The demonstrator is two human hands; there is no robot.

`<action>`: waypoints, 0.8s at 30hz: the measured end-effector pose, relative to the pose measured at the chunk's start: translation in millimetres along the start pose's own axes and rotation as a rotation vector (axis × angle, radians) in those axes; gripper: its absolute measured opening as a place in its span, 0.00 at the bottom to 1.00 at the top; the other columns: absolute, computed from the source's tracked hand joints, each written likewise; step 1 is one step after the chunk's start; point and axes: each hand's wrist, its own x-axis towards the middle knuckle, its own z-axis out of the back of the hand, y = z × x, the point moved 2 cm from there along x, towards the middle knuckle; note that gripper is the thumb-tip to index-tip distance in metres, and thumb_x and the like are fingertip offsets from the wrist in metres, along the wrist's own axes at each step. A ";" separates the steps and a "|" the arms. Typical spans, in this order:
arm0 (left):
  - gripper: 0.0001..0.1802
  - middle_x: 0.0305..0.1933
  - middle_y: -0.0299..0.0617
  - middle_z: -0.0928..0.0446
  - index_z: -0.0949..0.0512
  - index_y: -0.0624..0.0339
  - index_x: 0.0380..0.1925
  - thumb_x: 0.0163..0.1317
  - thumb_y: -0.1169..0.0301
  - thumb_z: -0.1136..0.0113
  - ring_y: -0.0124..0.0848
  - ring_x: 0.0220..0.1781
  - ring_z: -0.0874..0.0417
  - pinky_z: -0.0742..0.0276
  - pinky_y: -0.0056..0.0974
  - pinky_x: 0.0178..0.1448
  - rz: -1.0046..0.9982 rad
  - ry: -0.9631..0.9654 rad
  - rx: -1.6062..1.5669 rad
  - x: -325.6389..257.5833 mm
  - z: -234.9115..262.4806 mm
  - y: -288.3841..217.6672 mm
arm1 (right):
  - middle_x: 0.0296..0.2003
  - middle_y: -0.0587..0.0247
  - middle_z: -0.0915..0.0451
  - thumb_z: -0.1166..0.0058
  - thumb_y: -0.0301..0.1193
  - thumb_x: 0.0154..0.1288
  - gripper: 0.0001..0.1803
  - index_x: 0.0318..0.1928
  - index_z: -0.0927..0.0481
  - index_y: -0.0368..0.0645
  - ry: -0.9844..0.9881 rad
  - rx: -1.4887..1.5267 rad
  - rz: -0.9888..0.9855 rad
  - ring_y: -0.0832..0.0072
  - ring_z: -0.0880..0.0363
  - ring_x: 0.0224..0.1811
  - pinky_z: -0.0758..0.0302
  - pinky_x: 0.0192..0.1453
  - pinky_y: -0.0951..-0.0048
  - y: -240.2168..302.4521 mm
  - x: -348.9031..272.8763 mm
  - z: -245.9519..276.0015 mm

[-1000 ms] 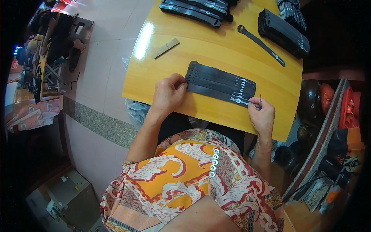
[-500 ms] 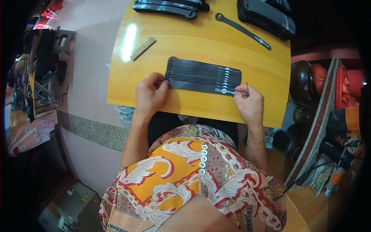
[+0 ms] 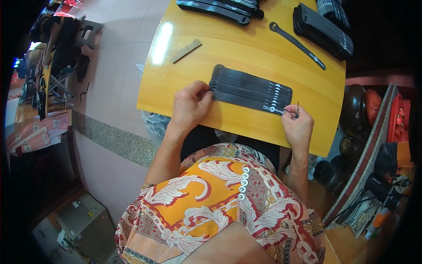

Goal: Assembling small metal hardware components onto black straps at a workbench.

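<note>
A fanned-out row of flat black straps (image 3: 250, 88) with white markings lies on the yellow table, each overlapping the one beside it. My left hand (image 3: 192, 104) pinches the left end of the nearest strap between thumb and fingers. At the other end, my right hand (image 3: 298, 126) is closed on a thin, dark, pointed tool (image 3: 298, 110) that sticks up from the fingers; its exact kind is too small to tell. The right fingertips touch the nearest strap's right end, by its white print.
Beyond the row lies a single black strap (image 3: 298, 46) with a holed end. Stacks of black straps (image 3: 323, 31) and another bundle (image 3: 215, 11) sit at the far edge. A small tan strip (image 3: 187, 51) rests at left on the wooden table (image 3: 154, 94). Dark jars (image 3: 352, 110) stand right of it.
The whole view has shifted, so the table and hands appear farther right and slightly turned. Both hands keep their places at the two ends of the nearest strap.
</note>
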 end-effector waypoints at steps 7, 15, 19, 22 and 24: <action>0.06 0.20 0.39 0.24 0.22 0.66 0.29 0.51 0.75 0.38 0.23 0.23 0.25 0.27 0.30 0.31 0.008 -0.011 0.057 0.2 2.3 -3.4 | 0.16 0.62 0.25 0.46 0.24 0.49 0.06 0.29 0.22 0.34 0.001 -0.026 0.007 0.79 0.27 0.18 0.29 0.26 0.76 0.8 -0.2 -2.1; 0.06 0.20 0.46 0.23 0.22 0.66 0.27 0.49 0.74 0.39 0.33 0.23 0.21 0.25 0.35 0.31 -0.020 -0.017 0.130 4.6 3.8 -5.7 | 0.18 0.54 0.24 0.47 0.24 0.47 0.05 0.27 0.24 0.35 -0.022 -0.110 0.058 0.66 0.23 0.20 0.27 0.27 0.70 11.3 -1.9 -5.1; 0.06 0.21 0.50 0.23 0.23 0.66 0.25 0.48 0.74 0.40 0.41 0.24 0.19 0.24 0.39 0.31 -0.023 -0.009 0.157 6.9 3.9 -10.7 | 0.20 0.52 0.23 0.48 0.23 0.47 0.06 0.28 0.24 0.35 -0.021 -0.182 0.060 0.61 0.22 0.22 0.26 0.29 0.67 14.7 -1.7 -3.2; 0.06 0.21 0.51 0.23 0.23 0.66 0.25 0.48 0.73 0.40 0.42 0.24 0.20 0.24 0.39 0.31 -0.027 -0.007 0.180 7.4 3.3 -7.9 | 0.21 0.51 0.23 0.48 0.24 0.47 0.06 0.28 0.25 0.35 -0.034 -0.183 0.072 0.61 0.22 0.23 0.26 0.29 0.66 12.9 -1.4 -3.9; 0.07 0.21 0.51 0.23 0.23 0.66 0.25 0.48 0.73 0.40 0.43 0.24 0.20 0.24 0.39 0.31 -0.034 -0.009 0.172 6.7 3.9 -6.4 | 0.21 0.51 0.23 0.48 0.24 0.47 0.06 0.28 0.25 0.35 -0.038 -0.175 0.075 0.60 0.21 0.23 0.26 0.29 0.66 12.9 -1.6 -4.4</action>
